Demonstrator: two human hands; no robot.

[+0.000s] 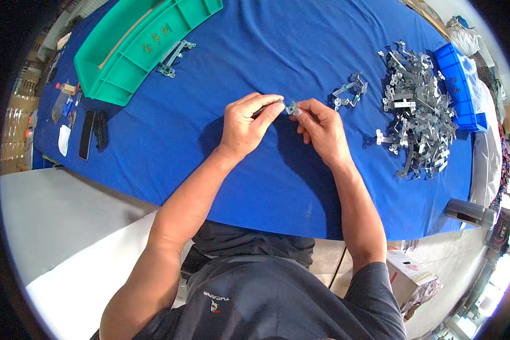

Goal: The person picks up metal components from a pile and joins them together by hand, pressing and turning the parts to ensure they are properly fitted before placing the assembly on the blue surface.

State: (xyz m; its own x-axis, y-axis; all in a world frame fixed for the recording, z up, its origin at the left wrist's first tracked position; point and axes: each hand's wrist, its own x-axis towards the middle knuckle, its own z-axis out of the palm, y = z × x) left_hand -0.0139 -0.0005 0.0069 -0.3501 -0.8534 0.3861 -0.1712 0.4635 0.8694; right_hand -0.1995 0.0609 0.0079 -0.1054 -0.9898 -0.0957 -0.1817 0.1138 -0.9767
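Above the middle of the blue cloth, my left hand (246,123) pinches one end of a small metal bracket (290,107) between thumb and fingers. My right hand (324,129) is closed on the other end of it. Most of the bracket is covered by my fingertips, so its full shape is hidden. To the right of my right hand lies a small group of similar metal brackets (350,92). Farther right is a large heap of loose metal brackets (416,107). A few more metal brackets (174,59) lie beside the green bin.
A green plastic bin (116,85) stands at the back left, a blue plastic bin (458,90) at the right behind the heap. A phone (87,135) lies on the left of the blue cloth (255,192). A dark cylindrical bottle (470,213) lies at the right front edge.
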